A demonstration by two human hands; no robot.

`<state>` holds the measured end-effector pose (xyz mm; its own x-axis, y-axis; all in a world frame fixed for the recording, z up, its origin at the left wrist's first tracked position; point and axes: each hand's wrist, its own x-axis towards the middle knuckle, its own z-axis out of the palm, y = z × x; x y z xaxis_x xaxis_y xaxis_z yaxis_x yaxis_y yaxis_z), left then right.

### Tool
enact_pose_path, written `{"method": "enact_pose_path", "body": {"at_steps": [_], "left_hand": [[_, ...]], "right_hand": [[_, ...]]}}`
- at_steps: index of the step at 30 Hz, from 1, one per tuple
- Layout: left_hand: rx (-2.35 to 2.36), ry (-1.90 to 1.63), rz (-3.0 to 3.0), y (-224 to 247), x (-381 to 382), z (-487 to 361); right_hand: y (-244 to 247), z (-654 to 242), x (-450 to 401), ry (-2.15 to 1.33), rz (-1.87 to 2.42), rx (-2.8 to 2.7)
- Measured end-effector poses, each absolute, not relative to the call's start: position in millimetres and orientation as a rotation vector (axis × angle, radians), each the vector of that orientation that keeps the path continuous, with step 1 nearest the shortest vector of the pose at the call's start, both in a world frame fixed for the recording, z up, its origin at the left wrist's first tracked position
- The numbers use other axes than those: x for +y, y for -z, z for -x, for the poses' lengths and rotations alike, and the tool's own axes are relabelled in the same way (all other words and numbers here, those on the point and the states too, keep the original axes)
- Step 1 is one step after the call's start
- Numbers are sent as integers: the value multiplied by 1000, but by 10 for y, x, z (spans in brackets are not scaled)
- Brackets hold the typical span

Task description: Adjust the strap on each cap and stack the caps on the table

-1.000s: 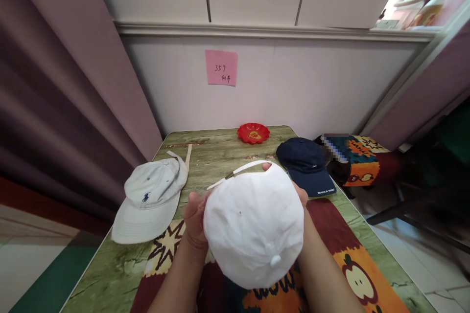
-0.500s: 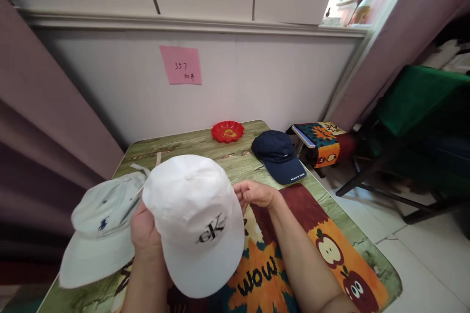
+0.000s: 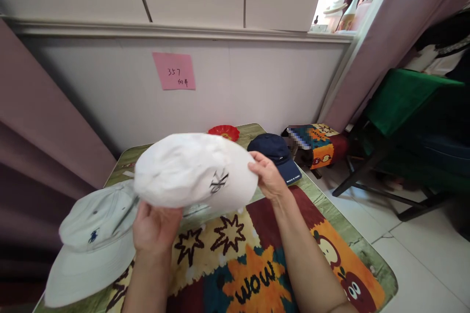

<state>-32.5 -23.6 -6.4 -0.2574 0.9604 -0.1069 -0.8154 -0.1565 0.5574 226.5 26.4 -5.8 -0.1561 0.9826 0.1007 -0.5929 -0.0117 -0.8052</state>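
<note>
A white baseball cap (image 3: 183, 168) with a black CK logo is held up over the table, its brim pointing right. My left hand (image 3: 156, 225) grips its lower left edge, the fingers partly hidden under the cap. My right hand (image 3: 270, 173) pinches the brim at the right, thumb on top. To the left lies a pale grey-green cap (image 3: 93, 234) with a small blue horse-and-rider emblem. Behind my right hand sits a navy cap (image 3: 270, 146), its brim toward the right.
A red scalloped dish (image 3: 229, 132) stands at the table's back edge, partly covered by the white cap. A colourful "WOW" cloth (image 3: 253, 283) covers the table's (image 3: 382, 269) front. A pink note (image 3: 174, 72) is on the wall; a stool (image 3: 312, 144) stands beyond the right side.
The white cap has turned, its brim swinging from toward me to the right and its crown flattening. My right hand has moved up onto the brim. The view has shifted slightly.
</note>
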Motion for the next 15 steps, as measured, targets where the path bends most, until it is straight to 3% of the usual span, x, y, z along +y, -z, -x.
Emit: {"method": "enact_pose_path", "body": {"at_steps": [4,9,15], "left_hand": [[852,-1474,-353,139,-217,240],[989,-1292,-454,276,-199,225],[1064,-1293,-412,335,-184,207]], "right_hand": [[50,-2613,407,-1099,669,-622],[442,-3117,614,-676,1055,-348],[915,-3397,674,-613,1290,-231]]}}
